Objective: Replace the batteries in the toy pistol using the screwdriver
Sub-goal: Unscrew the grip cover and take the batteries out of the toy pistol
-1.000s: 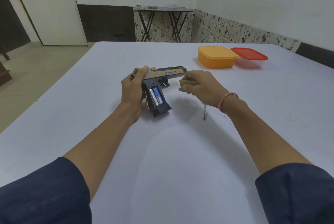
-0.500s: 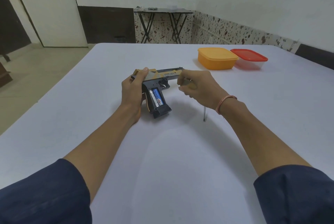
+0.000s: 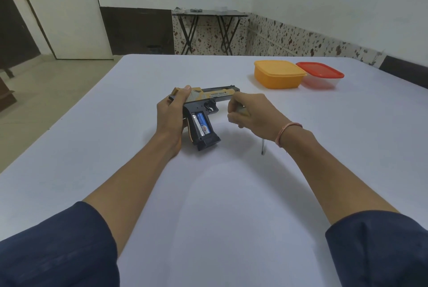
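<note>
Left hand (image 3: 171, 115): fingers and thumb curled round the rear of the toy pistol (image 3: 215, 95), thumb tip lying on the tan slide. Right hand (image 3: 252, 113): fingers curled tightly, pinching a small pale piece (image 3: 241, 109) just beside the muzzle and below the barrel; what the piece is cannot be told. A thin bracelet (image 3: 288, 130) circles the right wrist, and dark blue sleeves (image 3: 58, 247) cover both upper forearms. The toy pistol sits near the middle of the tabletop (image 3: 231, 205), muzzle toward the right edge and black grip slanting toward the near edge. The grip's side compartment is uncovered and faces up, with two batteries (image 3: 201, 123) seated side by side inside it. Screwdriver (image 3: 262, 147): only a thin dark shaft shows, below the right wrist and pointing toward the near edge; its handle is hidden. Toward the far right corner stand an orange container (image 3: 278, 74) and, touching it on the right, a red-lidded container (image 3: 320, 73). Beyond the far edge: a folding table (image 3: 208, 12) against the wall and a white door (image 3: 69, 8).
</note>
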